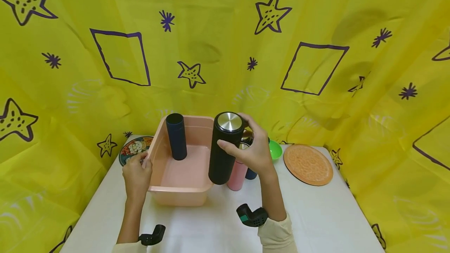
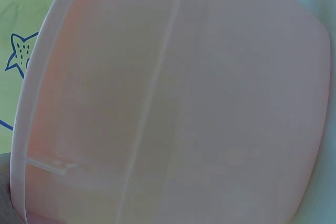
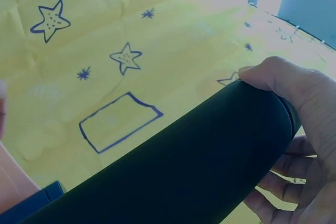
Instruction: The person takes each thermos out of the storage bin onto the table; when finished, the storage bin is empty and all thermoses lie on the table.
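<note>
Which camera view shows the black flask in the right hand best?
The head view: the whole black flask shows there, steel lid included, gripped by the right hand. The right wrist view shows only part of its body; the left wrist view shows none.

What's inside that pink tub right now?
One dark blue flask stands upright inside the pink tub, toward its back left. The black flask held by the right hand hides the tub's right wall.

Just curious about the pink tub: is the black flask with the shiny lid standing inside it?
No, the black flask is held in the air by the right hand beside the pink tub; only a dark blue flask stands inside.
</note>
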